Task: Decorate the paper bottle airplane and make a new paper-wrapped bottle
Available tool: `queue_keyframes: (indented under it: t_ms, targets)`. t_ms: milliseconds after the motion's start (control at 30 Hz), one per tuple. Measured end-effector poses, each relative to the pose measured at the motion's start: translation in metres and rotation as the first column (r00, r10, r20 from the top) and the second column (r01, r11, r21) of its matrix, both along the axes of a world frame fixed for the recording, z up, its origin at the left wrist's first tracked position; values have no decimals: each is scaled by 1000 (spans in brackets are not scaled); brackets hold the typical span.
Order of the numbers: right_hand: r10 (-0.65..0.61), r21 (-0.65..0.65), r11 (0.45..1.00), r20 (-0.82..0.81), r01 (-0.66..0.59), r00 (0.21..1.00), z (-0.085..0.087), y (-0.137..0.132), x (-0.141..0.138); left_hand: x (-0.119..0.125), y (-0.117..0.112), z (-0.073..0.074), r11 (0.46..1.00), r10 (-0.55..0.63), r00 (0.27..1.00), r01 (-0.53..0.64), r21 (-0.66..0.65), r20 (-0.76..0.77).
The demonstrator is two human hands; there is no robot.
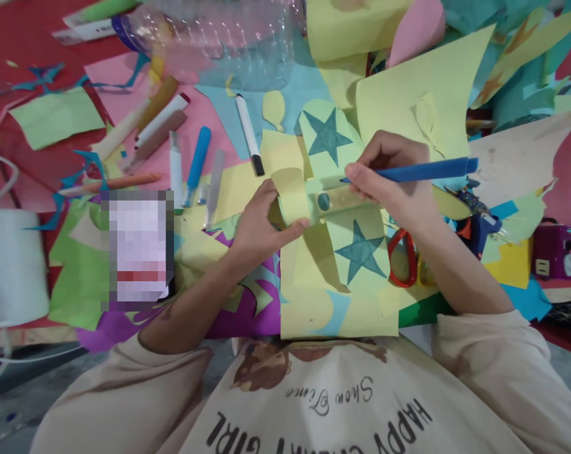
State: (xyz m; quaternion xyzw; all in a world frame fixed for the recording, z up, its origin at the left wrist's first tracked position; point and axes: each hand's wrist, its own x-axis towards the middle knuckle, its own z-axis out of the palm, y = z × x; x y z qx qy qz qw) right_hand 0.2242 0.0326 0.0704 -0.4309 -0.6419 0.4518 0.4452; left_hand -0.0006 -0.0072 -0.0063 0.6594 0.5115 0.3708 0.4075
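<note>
My left hand is closed on the left end of a rolled pale-yellow paper tube lying across the middle of the table. My right hand pinches a blue pen, its tip touching the tube near a small teal dot. The tube lies over a light-green paper strip that carries two teal stars, one above the tube and one below it. Yellow paper sheets lie beneath.
Markers and pens lie scattered at upper left on pink paper. A clear plastic bottle lies at the top. Red-handled scissors sit under my right forearm. Coloured paper scraps cover the table; a purple device stands at right.
</note>
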Motion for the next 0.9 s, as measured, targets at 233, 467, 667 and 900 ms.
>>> queue_keyframes:
  t_ms: [233,467,667,900]
  targets:
    - [-56,48,998,183,48,982,-9,-3,-9,1,0,4,1000,1,1000,-1,16,-6]
    - [-42,53,998,249,29,968,-10,-2,-8,3,-1,9,1000,-9,1000,10,16,-10]
    - [-48,66,997,288,31,956,-10,-1,-8,2,-1,8,1000,-12,1000,12,22,-14]
    - [-38,19,999,210,35,977,-11,1,-4,1,0,6,1000,-7,1000,8,26,-14]
